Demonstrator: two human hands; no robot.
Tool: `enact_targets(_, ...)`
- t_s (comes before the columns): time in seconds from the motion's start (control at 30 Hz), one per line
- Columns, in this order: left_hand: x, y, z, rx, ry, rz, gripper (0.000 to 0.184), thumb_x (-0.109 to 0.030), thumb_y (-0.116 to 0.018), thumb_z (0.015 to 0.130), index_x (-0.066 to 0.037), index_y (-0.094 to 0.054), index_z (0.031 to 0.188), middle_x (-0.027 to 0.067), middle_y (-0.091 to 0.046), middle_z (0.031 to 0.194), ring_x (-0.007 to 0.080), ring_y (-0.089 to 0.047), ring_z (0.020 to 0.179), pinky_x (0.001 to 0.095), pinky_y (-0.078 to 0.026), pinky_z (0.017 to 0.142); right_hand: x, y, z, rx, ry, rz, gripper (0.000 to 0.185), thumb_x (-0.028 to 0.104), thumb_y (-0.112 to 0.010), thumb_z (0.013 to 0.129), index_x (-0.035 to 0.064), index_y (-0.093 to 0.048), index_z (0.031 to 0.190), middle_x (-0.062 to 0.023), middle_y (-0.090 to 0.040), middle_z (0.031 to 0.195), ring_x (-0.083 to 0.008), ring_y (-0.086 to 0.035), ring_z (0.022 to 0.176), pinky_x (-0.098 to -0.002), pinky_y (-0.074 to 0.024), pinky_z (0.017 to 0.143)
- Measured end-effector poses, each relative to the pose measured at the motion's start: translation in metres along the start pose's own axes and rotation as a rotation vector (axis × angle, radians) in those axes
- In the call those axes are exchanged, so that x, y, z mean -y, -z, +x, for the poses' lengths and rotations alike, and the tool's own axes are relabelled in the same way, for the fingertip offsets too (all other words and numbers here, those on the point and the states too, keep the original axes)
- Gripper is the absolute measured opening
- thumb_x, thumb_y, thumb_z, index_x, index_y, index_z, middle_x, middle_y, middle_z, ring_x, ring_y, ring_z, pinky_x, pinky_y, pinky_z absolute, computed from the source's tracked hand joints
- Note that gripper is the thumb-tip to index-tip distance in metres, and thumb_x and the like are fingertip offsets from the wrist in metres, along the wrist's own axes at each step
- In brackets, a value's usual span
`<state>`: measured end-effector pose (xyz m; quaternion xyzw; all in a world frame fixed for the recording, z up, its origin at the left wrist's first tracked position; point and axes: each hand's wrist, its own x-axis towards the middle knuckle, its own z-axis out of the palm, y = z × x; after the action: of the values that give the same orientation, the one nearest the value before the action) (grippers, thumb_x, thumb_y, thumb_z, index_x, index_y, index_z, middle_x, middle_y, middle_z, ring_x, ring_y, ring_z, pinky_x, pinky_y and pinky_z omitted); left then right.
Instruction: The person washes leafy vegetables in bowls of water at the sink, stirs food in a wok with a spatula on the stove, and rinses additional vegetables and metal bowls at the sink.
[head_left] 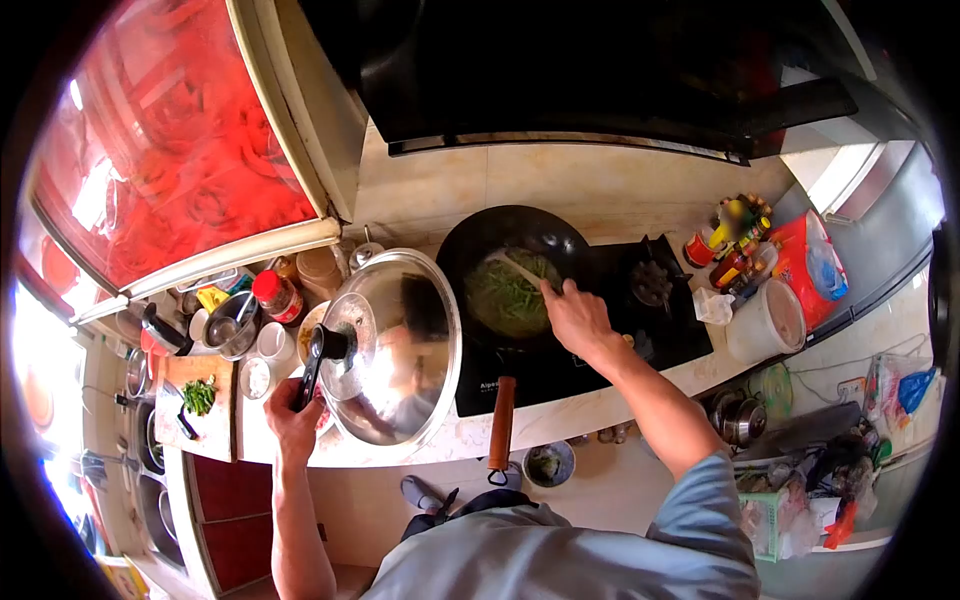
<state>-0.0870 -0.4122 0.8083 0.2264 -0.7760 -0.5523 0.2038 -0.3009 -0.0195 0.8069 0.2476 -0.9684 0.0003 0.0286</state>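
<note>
My left hand (292, 415) is closed around the black handle of a large domed pan lid (405, 375). The lid is tilted up beside the wok, its glossy metallic face towards me. With my right hand (577, 318) I grip a light-coloured spatula (518, 266), its end among the green vegetables (505, 297). They sit with some liquid inside a black wok (515, 222) on the stove. The wok's wooden handle (502, 425) points towards my body, and neither hand touches it. My right fingers partly hide the spatula's grip.
Left of the lid are a cutting board (222, 430) with chopped greens (199, 397), a knife (187, 424), a metal pot (232, 325) and a red-capped jar (277, 296). Right of the black stove (665, 340) stand bottles (735, 265) and a white bucket (768, 320). A dark range hood (600, 80) overhangs.
</note>
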Motion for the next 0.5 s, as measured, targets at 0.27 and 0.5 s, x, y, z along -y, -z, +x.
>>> enact_targets(0.27, 0.009, 0.002, 0.006, -0.002, -0.014, 0.029, 0.019, -0.001, -0.069, 0.073, 0.005, -0.064, 0.09, 0.0018, -0.061, 0.071, 0.0054, -0.051, 0.059, 0.0217, -0.042, 0.054, -0.018, -0.017, -0.014, -0.063, -0.169, 0.153, 0.043, 0.012, -0.048, 0.096, 0.0035, -0.051, 0.138, -0.0246, -0.059, 0.101, -0.0361, -0.066, 0.07, -0.0462, -0.0554, 0.058)
enact_targets(0.5, 0.001, -0.006, 0.009, 0.031, -0.008, 0.019, 0.02, -0.001, -0.069, 0.074, 0.006, -0.064, 0.092, 0.0027, -0.062, 0.072, 0.0062, -0.052, 0.059, 0.0228, -0.044, 0.055, -0.043, 0.032, -0.069, -0.083, -0.206, 0.217, 0.035, 0.019, -0.053, 0.096, 0.0071, -0.061, 0.128, -0.0208, -0.063, 0.095, -0.0385, -0.066, 0.079, -0.0477, -0.0548, 0.067)
